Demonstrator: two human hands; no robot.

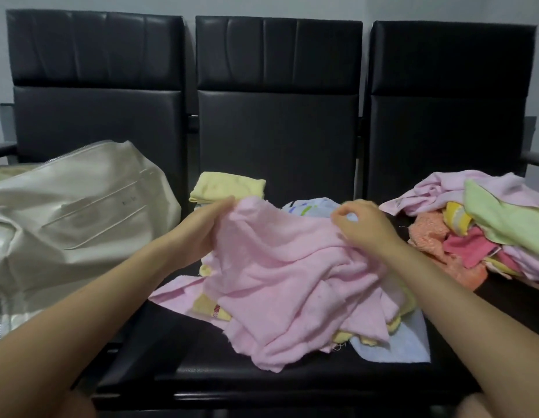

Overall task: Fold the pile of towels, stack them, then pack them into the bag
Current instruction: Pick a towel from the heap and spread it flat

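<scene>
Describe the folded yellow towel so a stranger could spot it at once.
Find the middle black seat of three. At its back left corner, beside the cream bag, lies the yellow towel. Unlike the crumpled towels around, it is neatly folded.

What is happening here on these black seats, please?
A person is sorting towels. The left hand and the right hand each hold an edge of a crumpled pink towel above the middle seat. One folded yellow towel lies behind it. An unfolded pile waits on the right seat, and the beige bag lies on the left seat.
</scene>
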